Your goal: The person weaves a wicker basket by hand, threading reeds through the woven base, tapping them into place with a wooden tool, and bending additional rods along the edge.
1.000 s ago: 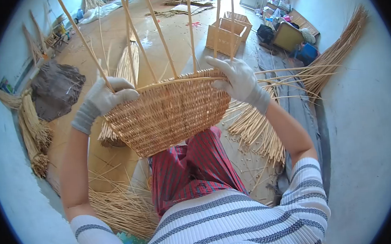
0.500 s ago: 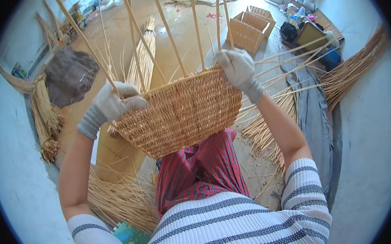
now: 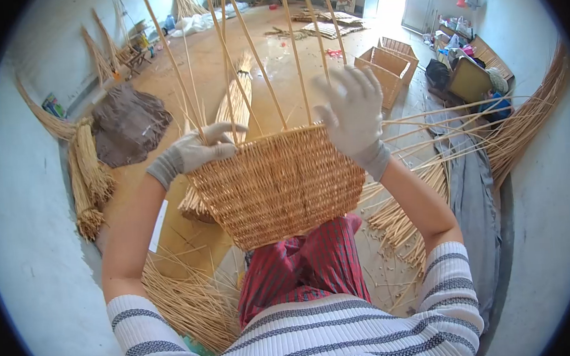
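Observation:
A woven wicker basket (image 3: 282, 185) rests against my lap, tilted so that one broad side faces me. Tall upright stakes (image 3: 295, 60) rise from its rim. My left hand (image 3: 198, 149), in a grey-white glove, grips the basket's upper left corner, with the thumb on the near side. At the upper right corner my gloved right hand (image 3: 354, 112) is raised with its fingers spread, slightly blurred by motion, and nothing shows in it. Several long loose strands (image 3: 438, 118) stretch out to the right from behind that hand. The inside of the basket is hidden.
Cut sticks (image 3: 411, 216) lie on the floor to my right, with another pile (image 3: 181, 302) at my left. A tied bundle (image 3: 238, 99) lies ahead. Beyond are a brown wicker box (image 3: 383, 67), a dark cloth (image 3: 128, 125) and a long grey cloth (image 3: 472, 199).
My right hand has gone from closed on the basket's upper right corner to open with spread fingers. The basket and my left hand sit lower and further right in view, as the camera has shifted.

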`<action>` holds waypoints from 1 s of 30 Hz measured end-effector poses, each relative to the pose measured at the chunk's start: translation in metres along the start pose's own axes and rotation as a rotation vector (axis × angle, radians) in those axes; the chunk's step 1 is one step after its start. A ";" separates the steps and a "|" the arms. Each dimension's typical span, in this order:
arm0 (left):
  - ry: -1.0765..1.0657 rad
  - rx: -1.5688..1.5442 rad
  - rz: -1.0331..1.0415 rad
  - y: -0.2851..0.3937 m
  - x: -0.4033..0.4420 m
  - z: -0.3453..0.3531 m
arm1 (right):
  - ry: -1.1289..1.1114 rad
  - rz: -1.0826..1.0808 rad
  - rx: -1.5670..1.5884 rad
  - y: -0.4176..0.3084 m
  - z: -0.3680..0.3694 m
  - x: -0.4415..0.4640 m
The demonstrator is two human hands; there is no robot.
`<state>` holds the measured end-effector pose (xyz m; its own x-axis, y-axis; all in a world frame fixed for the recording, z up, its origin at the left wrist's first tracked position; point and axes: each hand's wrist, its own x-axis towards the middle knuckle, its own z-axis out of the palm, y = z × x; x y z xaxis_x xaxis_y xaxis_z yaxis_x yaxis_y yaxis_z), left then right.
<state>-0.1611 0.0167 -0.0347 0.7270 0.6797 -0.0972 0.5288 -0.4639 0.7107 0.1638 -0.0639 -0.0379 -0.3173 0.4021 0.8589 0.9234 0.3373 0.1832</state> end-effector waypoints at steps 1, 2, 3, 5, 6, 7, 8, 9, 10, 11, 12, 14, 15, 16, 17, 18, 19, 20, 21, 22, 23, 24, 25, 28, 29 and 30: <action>0.000 0.018 0.001 -0.008 0.002 -0.001 | -0.012 -0.194 -0.054 -0.012 -0.008 0.013; -0.019 -0.086 0.017 -0.019 0.005 -0.001 | -0.210 -0.322 0.079 -0.024 -0.006 0.030; -0.048 -0.192 0.030 -0.022 0.007 0.000 | -0.411 -0.441 0.215 -0.033 0.003 0.048; -0.090 -0.189 0.028 -0.006 0.003 -0.002 | -0.298 -0.602 0.000 -0.027 0.032 0.084; -0.080 -0.142 0.001 0.002 0.000 -0.002 | -0.253 -0.575 -0.042 -0.016 0.036 0.106; -0.066 -0.103 -0.027 0.008 -0.004 -0.001 | -0.213 -0.555 -0.082 -0.002 0.032 0.129; -0.007 -0.145 -0.050 0.010 -0.010 0.003 | -0.411 -0.262 -0.137 0.012 0.013 0.154; -0.019 -0.161 -0.057 0.005 -0.014 0.004 | -0.608 0.033 -0.191 0.026 -0.004 0.177; 0.019 -0.185 0.014 -0.003 -0.018 0.006 | -0.400 -0.157 -0.326 0.062 -0.011 0.182; 0.069 -0.213 0.087 -0.007 -0.021 0.010 | -0.179 -0.356 -0.451 0.104 -0.018 0.174; 0.088 -0.246 0.098 -0.005 -0.022 0.013 | -0.221 -0.200 -0.445 0.130 -0.018 0.158; 0.086 -0.240 0.079 -0.004 -0.023 0.014 | -0.287 -0.023 -0.440 0.195 -0.008 0.110; 0.081 -0.216 0.072 -0.004 -0.022 0.012 | -0.309 -0.006 -0.443 0.226 0.004 0.087; 0.084 -0.180 0.077 -0.001 -0.020 0.011 | -0.291 0.052 -0.390 0.239 0.015 0.068; 0.094 -0.181 0.093 -0.001 -0.017 0.010 | -0.273 0.114 -0.336 0.244 0.017 0.058; 0.086 -0.173 0.062 -0.003 -0.015 0.012 | -0.350 0.251 -0.216 0.228 0.010 0.056; 0.073 -0.161 0.023 -0.005 -0.015 0.013 | -0.346 0.254 -0.218 0.203 0.005 0.049; 0.080 -0.154 0.025 -0.004 -0.014 0.012 | -0.053 0.208 -0.105 0.170 0.000 0.045; 0.077 -0.112 -0.041 -0.002 -0.013 0.013 | 0.239 0.153 0.014 0.130 -0.005 0.041; 0.073 -0.077 -0.111 -0.001 -0.013 0.016 | 0.118 0.490 0.288 0.079 -0.015 0.027; 0.087 -0.081 -0.118 0.000 -0.011 0.017 | 0.031 0.380 0.191 0.072 0.020 -0.016; 0.081 -0.066 -0.102 0.002 -0.008 0.018 | -0.299 0.621 1.035 0.032 0.014 -0.040; 0.070 -0.048 -0.091 0.002 -0.004 0.018 | -0.164 0.128 0.701 -0.009 0.017 -0.061; 0.057 -0.005 -0.071 -0.003 -0.003 0.017 | -0.670 1.172 1.482 -0.058 0.007 -0.061; 0.053 0.016 -0.058 -0.003 -0.004 0.017 | -0.540 1.345 1.507 -0.049 0.013 -0.057; 0.046 -0.078 -0.058 -0.007 -0.007 0.018 | -0.409 1.528 1.584 -0.036 0.021 -0.057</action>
<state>-0.1621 0.0044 -0.0518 0.6746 0.7301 -0.1093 0.5325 -0.3786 0.7570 0.1442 -0.0807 -0.1035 0.0411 0.9749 -0.2187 -0.3617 -0.1895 -0.9128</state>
